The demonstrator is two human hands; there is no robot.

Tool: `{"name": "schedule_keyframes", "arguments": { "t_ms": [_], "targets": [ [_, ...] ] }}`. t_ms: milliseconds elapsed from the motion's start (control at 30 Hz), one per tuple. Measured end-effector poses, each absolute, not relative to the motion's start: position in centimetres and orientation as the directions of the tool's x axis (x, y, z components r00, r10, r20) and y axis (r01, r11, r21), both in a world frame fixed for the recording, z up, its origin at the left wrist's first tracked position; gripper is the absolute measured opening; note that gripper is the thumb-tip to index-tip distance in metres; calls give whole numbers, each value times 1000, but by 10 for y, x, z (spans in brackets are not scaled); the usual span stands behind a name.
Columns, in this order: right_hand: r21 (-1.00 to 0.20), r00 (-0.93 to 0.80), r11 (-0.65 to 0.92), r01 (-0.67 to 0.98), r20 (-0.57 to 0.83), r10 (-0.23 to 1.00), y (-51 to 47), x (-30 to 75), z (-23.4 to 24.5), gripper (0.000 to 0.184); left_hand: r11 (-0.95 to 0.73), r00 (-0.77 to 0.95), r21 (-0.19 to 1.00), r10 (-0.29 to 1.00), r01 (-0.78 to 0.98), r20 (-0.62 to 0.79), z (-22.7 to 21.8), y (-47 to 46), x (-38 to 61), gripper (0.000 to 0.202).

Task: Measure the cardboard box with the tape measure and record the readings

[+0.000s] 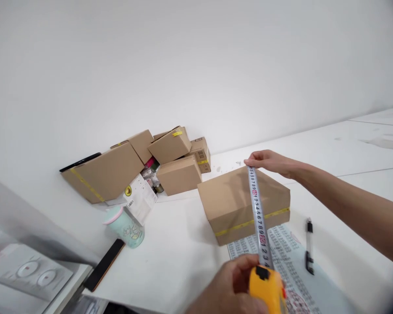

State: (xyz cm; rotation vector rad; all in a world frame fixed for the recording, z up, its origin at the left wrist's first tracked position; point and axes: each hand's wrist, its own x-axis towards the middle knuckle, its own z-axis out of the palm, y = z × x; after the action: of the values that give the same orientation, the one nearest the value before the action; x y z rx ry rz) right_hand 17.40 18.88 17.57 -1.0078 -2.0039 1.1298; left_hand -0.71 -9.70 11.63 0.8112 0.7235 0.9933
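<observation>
My left hand is wrapped round the yellow case of a tape measure at the bottom of the view. The silver measuring blade stretches from the case, away from me, over a brown cardboard box with a yellow strip along its near side. At the box's far edge, my right hand pinches the blade's end between thumb and fingers. The box rests partly on a printed sheet. Readings past 20 show near the case. The metal tip is hidden by my fingers.
A black-and-clear pen lies right of the sheet. Several cardboard boxes are piled against the wall at back left. A mint tumbler, a black bar and a white appliance with two dials are on the left.
</observation>
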Motion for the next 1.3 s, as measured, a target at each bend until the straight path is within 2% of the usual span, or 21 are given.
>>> {"name": "schedule_keyframes", "arguments": {
  "t_ms": [100,200,300,400,567,800,1000,1300],
  "targets": [
    [-863,-543,370,344,139,828,179,162,175,55,292,298,759,945,-582,-135,93,-98,19,59],
    [-787,-504,454,418,215,837,178,169,155,58,176,195,743,979,-645,-63,93,-94,21,53],
    [-651,-499,548,525,286,818,176,183,124,56,108,107,755,993,-646,-51,105,-88,13,48],
    [-546,-494,588,597,328,806,169,187,98,54,121,76,776,993,-619,-94,115,-78,12,50],
    [-425,-445,560,711,346,826,158,173,100,49,162,57,793,986,-587,-159,119,-61,24,56],
    [-455,-540,632,627,330,774,185,139,136,50,195,85,797,980,-572,-178,119,-57,31,56],
    [-458,-576,625,632,262,774,217,111,125,47,195,71,797,979,-571,-189,118,-49,39,57],
    [-385,-565,610,693,235,791,224,106,112,50,195,75,795,980,-574,-186,118,-43,48,55]
  ]
}}
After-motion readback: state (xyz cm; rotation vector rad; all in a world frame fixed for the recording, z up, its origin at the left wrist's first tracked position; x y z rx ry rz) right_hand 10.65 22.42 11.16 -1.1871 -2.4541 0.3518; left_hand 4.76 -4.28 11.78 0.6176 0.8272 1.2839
